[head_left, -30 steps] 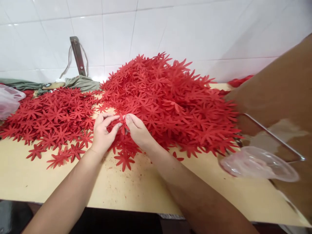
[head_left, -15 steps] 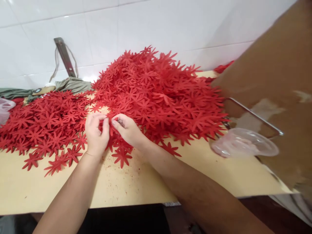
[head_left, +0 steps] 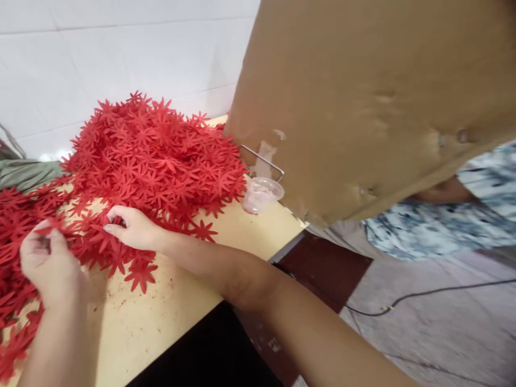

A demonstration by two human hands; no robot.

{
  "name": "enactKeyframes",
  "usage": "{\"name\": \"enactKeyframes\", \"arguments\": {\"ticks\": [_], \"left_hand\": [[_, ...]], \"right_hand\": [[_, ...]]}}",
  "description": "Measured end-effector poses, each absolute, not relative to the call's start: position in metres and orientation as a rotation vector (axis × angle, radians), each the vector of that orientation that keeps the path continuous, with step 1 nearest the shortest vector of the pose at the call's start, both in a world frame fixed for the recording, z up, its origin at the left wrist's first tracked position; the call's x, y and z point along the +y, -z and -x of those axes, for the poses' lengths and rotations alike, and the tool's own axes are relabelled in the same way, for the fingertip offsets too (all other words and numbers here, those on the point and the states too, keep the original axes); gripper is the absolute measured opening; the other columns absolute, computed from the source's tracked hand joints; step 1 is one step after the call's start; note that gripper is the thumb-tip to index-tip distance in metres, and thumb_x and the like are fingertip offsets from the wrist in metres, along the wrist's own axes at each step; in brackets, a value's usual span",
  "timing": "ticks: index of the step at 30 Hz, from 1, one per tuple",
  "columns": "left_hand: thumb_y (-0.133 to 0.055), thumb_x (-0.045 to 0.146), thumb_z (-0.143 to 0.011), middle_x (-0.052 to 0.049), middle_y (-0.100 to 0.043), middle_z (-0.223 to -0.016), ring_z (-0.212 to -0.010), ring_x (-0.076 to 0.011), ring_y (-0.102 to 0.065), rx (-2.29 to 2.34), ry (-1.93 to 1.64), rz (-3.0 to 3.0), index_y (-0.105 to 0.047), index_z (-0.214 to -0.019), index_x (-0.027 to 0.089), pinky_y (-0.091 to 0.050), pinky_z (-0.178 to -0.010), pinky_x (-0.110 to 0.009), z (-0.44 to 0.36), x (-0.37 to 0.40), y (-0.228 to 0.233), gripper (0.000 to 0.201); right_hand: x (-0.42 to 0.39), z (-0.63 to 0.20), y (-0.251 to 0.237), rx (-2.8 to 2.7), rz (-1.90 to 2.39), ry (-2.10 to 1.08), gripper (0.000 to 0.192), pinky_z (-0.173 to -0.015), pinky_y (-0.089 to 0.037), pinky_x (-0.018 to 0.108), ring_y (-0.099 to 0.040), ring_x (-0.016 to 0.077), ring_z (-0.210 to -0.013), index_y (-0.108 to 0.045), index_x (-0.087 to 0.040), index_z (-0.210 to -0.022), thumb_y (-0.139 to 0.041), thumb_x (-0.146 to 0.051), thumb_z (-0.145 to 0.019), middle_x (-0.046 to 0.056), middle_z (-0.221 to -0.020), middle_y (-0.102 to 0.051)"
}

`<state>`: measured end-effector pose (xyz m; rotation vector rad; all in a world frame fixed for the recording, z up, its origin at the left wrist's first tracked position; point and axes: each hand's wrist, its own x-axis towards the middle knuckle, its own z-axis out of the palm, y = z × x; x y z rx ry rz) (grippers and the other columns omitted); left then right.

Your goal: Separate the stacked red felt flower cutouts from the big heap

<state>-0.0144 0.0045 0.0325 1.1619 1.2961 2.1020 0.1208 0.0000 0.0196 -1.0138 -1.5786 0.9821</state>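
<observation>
A tall heap of red petal cutouts [head_left: 157, 150], flat and flower-shaped with several narrow petals, rises behind my hands. My right hand [head_left: 136, 228] is closed, thumb and fingers pinching a red cutout at the heap's front left. To its left, my left hand [head_left: 52, 263] is also closed, with red material showing between thumb and fingers. That hand is over the edge of a second, lower pile [head_left: 14, 231]. Fingers partly hide what each hand grips. A single loose cutout [head_left: 141, 275] lies just below my right hand.
A large brown cardboard sheet [head_left: 342, 107] stands at the right. Beside it are a clear plastic cup [head_left: 263, 194] and a bent metal rod [head_left: 264, 160]. Behind the board is a person in patterned clothing [head_left: 423, 228]. A black cable [head_left: 427, 293] crosses the floor.
The view has swung right, so heap and hands appear farther left and the person behind the board shows. My hands, close together before, are now wider apart.
</observation>
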Motion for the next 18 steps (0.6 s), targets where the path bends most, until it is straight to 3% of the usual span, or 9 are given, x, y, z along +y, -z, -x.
{"name": "enactKeyframes", "arguments": {"ticks": [5,11,15,18], "left_hand": [[-0.065,0.0,-0.051,0.009,-0.061,-0.064,-0.058,-0.0074,-0.049,1.307,-2.04,-1.0,-0.062,-0.064,0.021,-0.04,-0.059,-0.024,0.019,0.011,-0.037,0.025],[-0.069,0.005,-0.047,0.007,-0.064,-0.061,-0.055,-0.0092,-0.052,1.423,-1.974,-1.111,-0.067,-0.059,0.023,-0.043,-0.061,-0.029,0.013,0.01,-0.035,0.022],[-0.072,0.015,-0.052,0.008,-0.062,-0.061,-0.056,-0.0101,-0.048,1.478,-1.895,-1.216,-0.07,-0.065,0.027,-0.044,-0.063,-0.031,0.016,0.009,-0.033,0.019],[-0.069,0.023,-0.062,0.009,-0.063,-0.069,-0.057,-0.0098,-0.046,1.521,-1.795,-1.36,-0.071,-0.082,0.033,-0.043,-0.064,-0.031,0.028,0.013,-0.026,0.022]], "right_hand": [[0.002,-0.124,-0.023,-1.603,0.995,-0.94,0.014,-0.066,-0.039,0.022,-0.045,0.008,-0.064,-0.046,-0.018,-0.072,-0.053,-0.027,-0.08,-0.003,-0.07,-0.049],[0.004,-0.121,-0.023,-1.581,0.972,-0.973,0.008,-0.073,-0.041,0.021,-0.049,0.0079,-0.071,-0.049,-0.017,-0.081,-0.055,-0.022,-0.078,-0.001,-0.08,-0.053],[0.006,-0.12,-0.018,-1.565,0.959,-0.908,0.012,-0.069,-0.041,0.021,-0.048,0.0079,-0.068,-0.047,-0.018,-0.075,-0.055,-0.026,-0.079,-0.003,-0.075,-0.052],[0.004,-0.12,-0.019,-1.596,0.984,-0.893,0.015,-0.066,-0.039,0.021,-0.046,0.0074,-0.064,-0.046,-0.019,-0.074,-0.055,-0.029,-0.079,-0.004,-0.072,-0.051]]}}
